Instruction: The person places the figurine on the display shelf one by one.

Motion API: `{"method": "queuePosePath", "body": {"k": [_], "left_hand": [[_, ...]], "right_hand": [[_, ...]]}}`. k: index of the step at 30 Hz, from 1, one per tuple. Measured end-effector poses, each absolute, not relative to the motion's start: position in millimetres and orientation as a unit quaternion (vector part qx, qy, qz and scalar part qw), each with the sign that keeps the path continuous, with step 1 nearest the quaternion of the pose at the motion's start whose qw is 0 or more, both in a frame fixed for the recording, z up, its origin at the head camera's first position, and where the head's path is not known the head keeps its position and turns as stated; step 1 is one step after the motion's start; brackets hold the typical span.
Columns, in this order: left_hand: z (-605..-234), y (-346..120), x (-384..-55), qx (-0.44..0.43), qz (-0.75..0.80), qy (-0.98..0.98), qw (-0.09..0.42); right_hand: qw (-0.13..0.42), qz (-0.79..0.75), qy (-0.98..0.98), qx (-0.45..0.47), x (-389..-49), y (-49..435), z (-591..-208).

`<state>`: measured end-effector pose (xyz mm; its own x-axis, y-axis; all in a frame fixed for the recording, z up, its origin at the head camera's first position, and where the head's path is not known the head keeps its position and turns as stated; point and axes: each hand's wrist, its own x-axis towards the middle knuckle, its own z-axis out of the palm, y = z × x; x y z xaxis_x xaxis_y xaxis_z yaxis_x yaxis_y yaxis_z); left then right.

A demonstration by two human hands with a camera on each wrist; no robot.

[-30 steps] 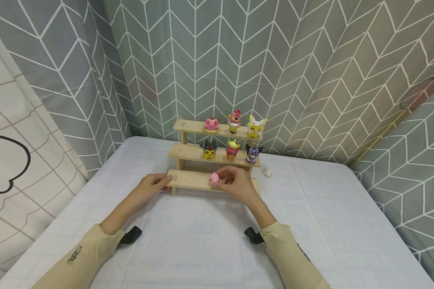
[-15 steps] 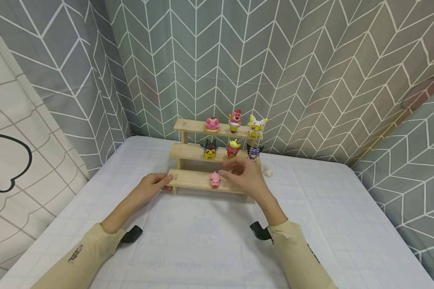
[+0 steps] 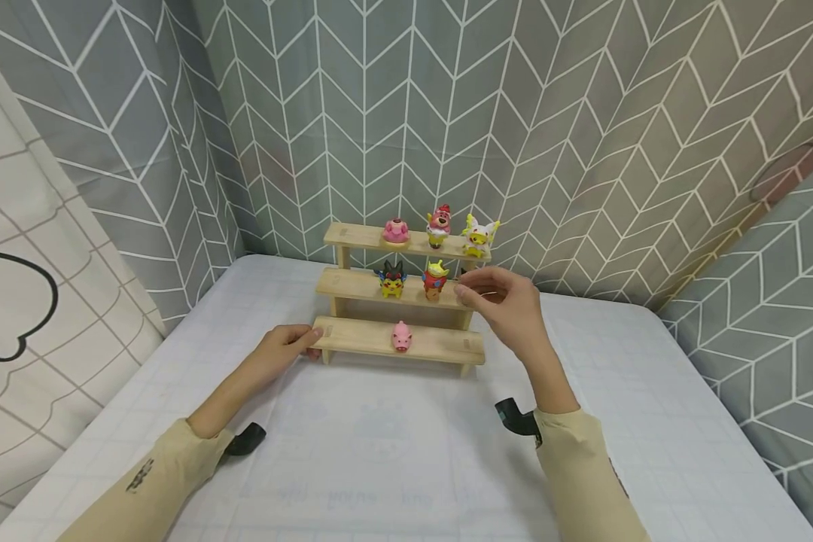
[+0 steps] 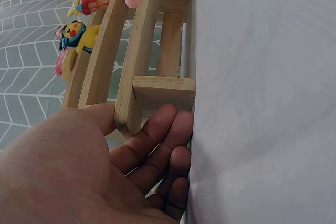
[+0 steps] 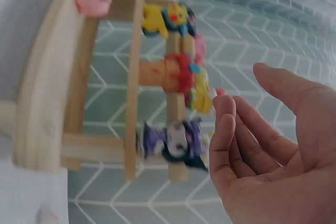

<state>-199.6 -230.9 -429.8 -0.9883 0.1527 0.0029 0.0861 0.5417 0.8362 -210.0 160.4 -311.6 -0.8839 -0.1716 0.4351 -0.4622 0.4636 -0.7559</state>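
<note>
A three-tier wooden display shelf [image 3: 366,338] stands on the table. My left hand [image 3: 286,348] holds the left end of its bottom board, thumb over the top and fingers beneath, as the left wrist view shows. On that board sits a pink pig figurine [image 3: 402,336]. My right hand [image 3: 508,307] is in the air by the right end of the middle tier, with nothing between thumb and fingers. It hides most of a purple-and-black figurine [image 5: 177,141] from the head view. Beside that one stand a red-and-yellow figurine [image 3: 435,280] and a yellow figurine with a dark hood [image 3: 392,279].
The top tier bears a pink figurine [image 3: 396,232], a pink bear figurine with a red hat [image 3: 439,226] and a white-and-yellow figurine [image 3: 479,235]. A patterned curtain [image 3: 393,113] hangs close behind. White cloth covers the table [image 3: 379,436].
My right hand has let go of the pig figurine and moved right and up, away from the bottom board. The pig stays on the board. My left hand keeps its place.
</note>
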Motion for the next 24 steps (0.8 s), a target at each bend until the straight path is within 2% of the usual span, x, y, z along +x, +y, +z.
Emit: {"method": "queuePosePath", "body": {"k": [12,24], "left_hand": [[-431.7,-231.5,-200.8,0.072,0.480,0.874,0.033],[-432.3,-231.3,-201.2,0.076,0.477,0.875,0.030]], "right_hand": [[0.176,0.510,-0.834,0.113,-217.7,204.7,-308.4],[0.178,0.490,-0.852,0.051,-236.0,224.1,-333.0]]}}
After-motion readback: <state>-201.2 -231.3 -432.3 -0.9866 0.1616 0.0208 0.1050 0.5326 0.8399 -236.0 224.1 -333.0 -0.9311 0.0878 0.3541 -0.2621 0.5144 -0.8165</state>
